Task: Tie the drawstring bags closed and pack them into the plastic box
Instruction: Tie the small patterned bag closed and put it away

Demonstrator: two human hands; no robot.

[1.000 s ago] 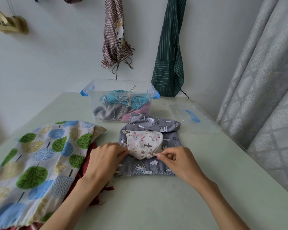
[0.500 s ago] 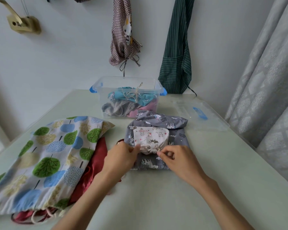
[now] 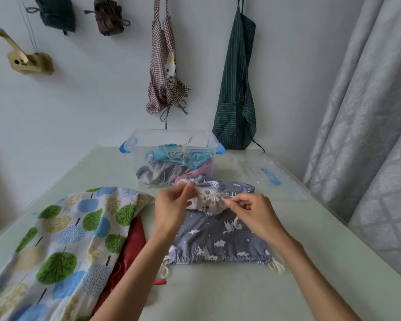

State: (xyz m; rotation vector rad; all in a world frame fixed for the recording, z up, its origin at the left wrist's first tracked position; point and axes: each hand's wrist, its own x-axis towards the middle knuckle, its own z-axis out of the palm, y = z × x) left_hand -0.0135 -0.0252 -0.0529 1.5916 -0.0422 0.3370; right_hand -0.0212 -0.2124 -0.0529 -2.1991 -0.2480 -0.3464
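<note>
**Small cream bag lifted off the grey bag, cord ends pulled apart**

Raised since a second ago: small cream printed bag [image 3: 207,201], formerly lying flat on the grey bag [image 3: 218,237], now held just above it between both hands. Camera pitched upward over the same span, with more wall on show.

Left hand [image 3: 171,208]: fingers curled, thumb and forefinger pinched on a cord end at the cream bag's left side, forearm angled in from below. Right hand [image 3: 252,214]: likewise pinched on the cord at the bag's right side, remaining fingers folded loosely.

Cream bag: soft cotton, mouth gathered into tight radiating pleats. Grey bag: flat rectangle, cloud-and-animal print, hem puckered along the near edge, thick white cords [image 3: 276,266] at both near corners.

Left of the grey bag: large tree-print cloth [image 3: 56,246] in green, blue and yellow, over a red satin piece [image 3: 130,249]. Beyond the grey bag: clear plastic box [image 3: 146,144] with blue latches, holding teal, grey and pink bags already tied. Right of the box: its clear lid [image 3: 269,179], flat.

Surface: pale green table [image 3: 218,297], smooth. Wall behind the box: checked apron [image 3: 164,72], green striped apron [image 3: 236,89]. Grey patterned curtain [image 3: 368,112] far right.
</note>
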